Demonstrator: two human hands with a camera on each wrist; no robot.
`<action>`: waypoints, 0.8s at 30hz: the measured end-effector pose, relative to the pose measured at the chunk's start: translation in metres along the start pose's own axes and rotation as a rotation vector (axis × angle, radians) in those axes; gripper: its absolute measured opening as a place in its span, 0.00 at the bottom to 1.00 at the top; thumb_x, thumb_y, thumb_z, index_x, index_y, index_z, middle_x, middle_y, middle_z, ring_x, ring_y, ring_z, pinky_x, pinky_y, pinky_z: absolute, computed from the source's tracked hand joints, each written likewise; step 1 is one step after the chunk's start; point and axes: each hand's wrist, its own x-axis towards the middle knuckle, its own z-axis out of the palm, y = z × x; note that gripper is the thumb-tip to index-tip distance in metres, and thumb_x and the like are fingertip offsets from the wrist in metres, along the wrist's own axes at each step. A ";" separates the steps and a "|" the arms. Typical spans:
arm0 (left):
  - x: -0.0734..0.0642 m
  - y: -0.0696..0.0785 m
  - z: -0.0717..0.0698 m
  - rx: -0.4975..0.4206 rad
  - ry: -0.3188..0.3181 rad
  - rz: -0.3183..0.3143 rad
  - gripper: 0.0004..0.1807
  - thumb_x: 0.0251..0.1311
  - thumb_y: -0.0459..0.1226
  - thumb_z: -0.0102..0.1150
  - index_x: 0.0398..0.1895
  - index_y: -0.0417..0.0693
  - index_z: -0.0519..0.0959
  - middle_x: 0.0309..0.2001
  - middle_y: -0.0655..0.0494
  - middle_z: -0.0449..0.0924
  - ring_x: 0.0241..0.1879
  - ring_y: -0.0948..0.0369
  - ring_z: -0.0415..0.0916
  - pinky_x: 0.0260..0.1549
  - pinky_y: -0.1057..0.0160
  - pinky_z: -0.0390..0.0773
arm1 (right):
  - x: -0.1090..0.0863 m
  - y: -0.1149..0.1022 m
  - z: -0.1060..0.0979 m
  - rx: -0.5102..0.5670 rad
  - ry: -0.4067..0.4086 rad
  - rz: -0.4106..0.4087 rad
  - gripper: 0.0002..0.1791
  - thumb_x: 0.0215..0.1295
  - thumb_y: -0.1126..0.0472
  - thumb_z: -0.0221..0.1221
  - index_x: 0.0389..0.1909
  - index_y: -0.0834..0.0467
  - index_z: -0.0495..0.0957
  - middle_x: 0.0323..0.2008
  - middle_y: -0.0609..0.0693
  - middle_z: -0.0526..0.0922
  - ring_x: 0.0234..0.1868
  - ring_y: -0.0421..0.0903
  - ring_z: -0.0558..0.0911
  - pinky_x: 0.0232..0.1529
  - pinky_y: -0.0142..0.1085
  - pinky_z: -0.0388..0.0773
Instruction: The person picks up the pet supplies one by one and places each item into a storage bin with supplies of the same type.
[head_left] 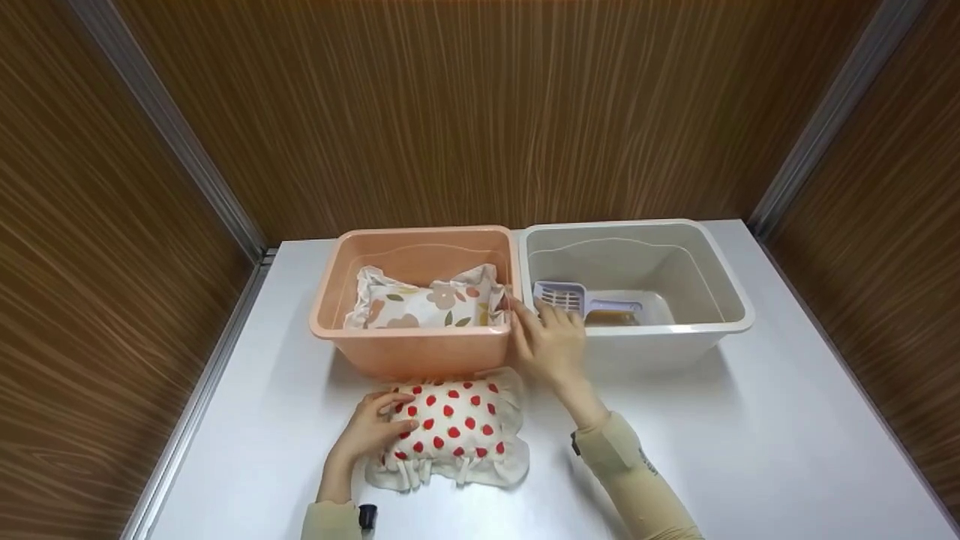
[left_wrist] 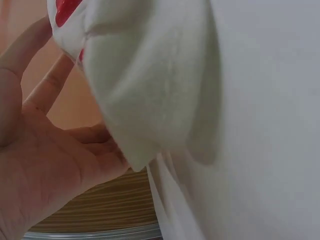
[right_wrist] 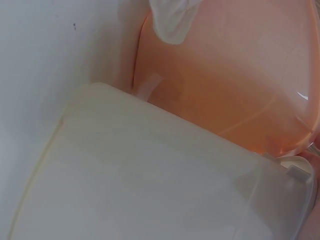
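A cushion printed with red strawberries (head_left: 454,420), edged with a cream ruffle, lies on the white table. My left hand (head_left: 375,424) rests at its left end, thumb and fingers spread; the left wrist view shows the palm beside the cream ruffle (left_wrist: 145,85). A floral cushion (head_left: 435,304) sits inside the peach bin (head_left: 420,349). Where that bin meets the grey-white bin (head_left: 652,349), my right hand (head_left: 555,341) reaches over the rims, its fingertips by the floral cushion's right ruffle. Whether they touch the ruffle is unclear. The right wrist view catches only a sliver of this hand.
Inside the grey-white bin lies a lilac slotted scoop (head_left: 562,298) with a brownish item (head_left: 611,318) beside its handle. Brown wood-grain panels (head_left: 480,112) close off the back and both sides. Both bins stand side by side near the table's back edge.
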 end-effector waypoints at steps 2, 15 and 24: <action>0.000 0.000 -0.001 0.005 -0.017 0.011 0.22 0.52 0.40 0.73 0.51 0.45 0.82 0.58 0.36 0.71 0.58 0.39 0.67 0.55 0.38 0.71 | 0.000 -0.001 -0.001 0.001 0.000 0.000 0.17 0.66 0.51 0.55 0.49 0.51 0.85 0.43 0.60 0.86 0.41 0.59 0.83 0.39 0.51 0.74; 0.003 0.002 0.000 0.034 -0.042 0.068 0.20 0.50 0.37 0.74 0.47 0.44 0.82 0.53 0.43 0.79 0.57 0.40 0.71 0.55 0.36 0.68 | 0.000 -0.001 -0.001 0.013 0.013 0.014 0.16 0.63 0.53 0.58 0.49 0.50 0.85 0.44 0.59 0.85 0.41 0.57 0.83 0.39 0.48 0.73; 0.005 0.001 0.008 0.062 -0.030 0.055 0.18 0.51 0.37 0.72 0.44 0.47 0.77 0.49 0.48 0.77 0.54 0.46 0.68 0.56 0.38 0.62 | 0.000 -0.002 -0.002 0.004 0.006 0.010 0.16 0.64 0.51 0.58 0.49 0.50 0.84 0.44 0.58 0.85 0.41 0.57 0.83 0.39 0.49 0.73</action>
